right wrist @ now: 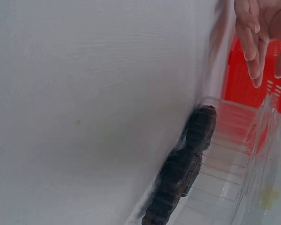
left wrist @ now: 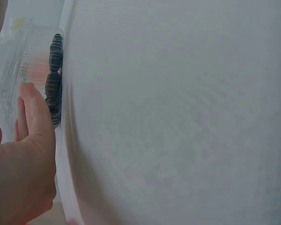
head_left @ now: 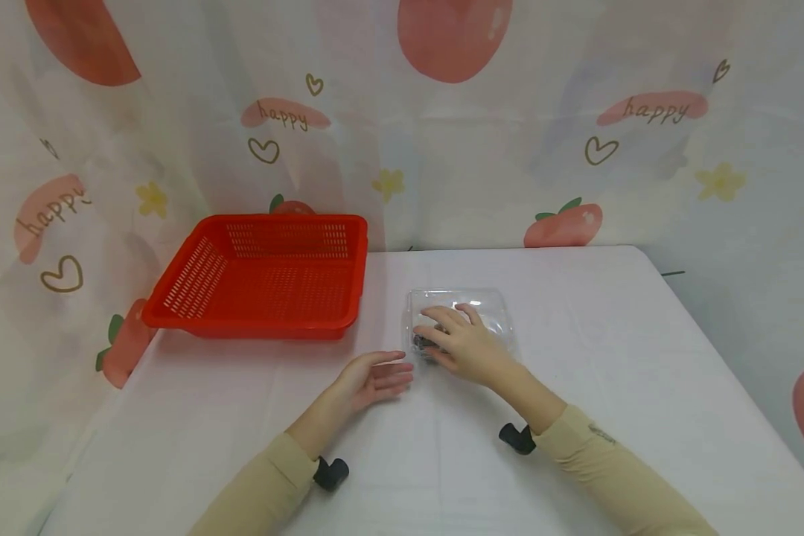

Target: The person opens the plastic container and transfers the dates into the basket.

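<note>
A clear plastic clamshell box [head_left: 499,316] rests on the white table. Several dark, oblong, wrinkled pieces [right wrist: 199,129] lie along its bottom; their exact kind is hard to make out. My right hand [head_left: 467,348] hovers over the box's left part with fingers spread and slightly bent; whether the fingertips touch the lid is unclear. To the left and nearer me is my left hand [head_left: 371,383], its fingers extended toward the box and holding nothing. From the left wrist view, the left hand's fingers [left wrist: 33,108] overlap the box's near side.
A red plastic basket [head_left: 261,331] with slotted walls stands at the back left of the table [head_left: 402,476]. Behind hangs a white curtain [head_left: 482,164] printed with fruit, hearts and flowers. Both wrists carry small black devices [head_left: 331,475].
</note>
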`<control>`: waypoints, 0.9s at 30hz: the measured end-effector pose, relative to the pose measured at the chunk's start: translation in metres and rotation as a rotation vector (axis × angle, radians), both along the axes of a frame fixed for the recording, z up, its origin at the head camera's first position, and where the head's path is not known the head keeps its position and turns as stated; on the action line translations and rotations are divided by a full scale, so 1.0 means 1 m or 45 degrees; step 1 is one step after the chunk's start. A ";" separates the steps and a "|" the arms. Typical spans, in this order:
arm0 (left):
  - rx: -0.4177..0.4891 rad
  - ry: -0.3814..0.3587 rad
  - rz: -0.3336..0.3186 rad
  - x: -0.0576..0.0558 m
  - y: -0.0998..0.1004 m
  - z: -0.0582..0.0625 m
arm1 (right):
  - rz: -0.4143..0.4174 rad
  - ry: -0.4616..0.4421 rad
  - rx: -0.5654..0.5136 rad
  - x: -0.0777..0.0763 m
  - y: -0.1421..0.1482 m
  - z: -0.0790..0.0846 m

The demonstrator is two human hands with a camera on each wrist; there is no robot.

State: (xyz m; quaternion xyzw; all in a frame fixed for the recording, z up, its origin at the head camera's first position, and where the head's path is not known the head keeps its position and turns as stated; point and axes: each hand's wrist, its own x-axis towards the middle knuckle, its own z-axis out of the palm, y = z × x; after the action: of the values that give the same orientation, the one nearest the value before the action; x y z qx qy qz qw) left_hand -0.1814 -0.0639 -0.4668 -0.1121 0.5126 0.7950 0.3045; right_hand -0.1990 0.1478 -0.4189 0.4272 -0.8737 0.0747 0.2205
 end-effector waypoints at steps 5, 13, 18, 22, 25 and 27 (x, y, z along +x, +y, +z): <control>-0.005 -0.025 -0.057 -0.002 0.004 0.000 | 0.045 0.036 0.023 -0.001 -0.005 -0.005; -0.007 -0.027 -0.074 -0.005 0.008 -0.001 | 0.076 0.080 0.074 -0.004 -0.009 -0.011; -0.013 -0.031 -0.077 -0.005 0.011 -0.002 | 0.102 0.099 0.110 -0.006 -0.012 -0.013; -0.015 -0.021 -0.078 -0.006 0.012 -0.003 | 0.103 0.112 0.113 -0.006 -0.014 -0.012; -0.014 -0.008 -0.081 -0.007 0.012 -0.004 | 0.093 0.134 0.123 -0.006 -0.015 -0.012; -0.017 0.003 -0.086 -0.007 0.013 -0.005 | 0.086 0.144 0.129 -0.006 -0.015 -0.013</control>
State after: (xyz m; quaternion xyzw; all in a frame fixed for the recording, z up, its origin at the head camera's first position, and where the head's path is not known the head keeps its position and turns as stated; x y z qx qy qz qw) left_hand -0.1880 -0.0512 -0.4719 -0.0960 0.5218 0.7808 0.3298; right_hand -0.2047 0.1324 -0.4321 0.4706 -0.8476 0.0134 0.2449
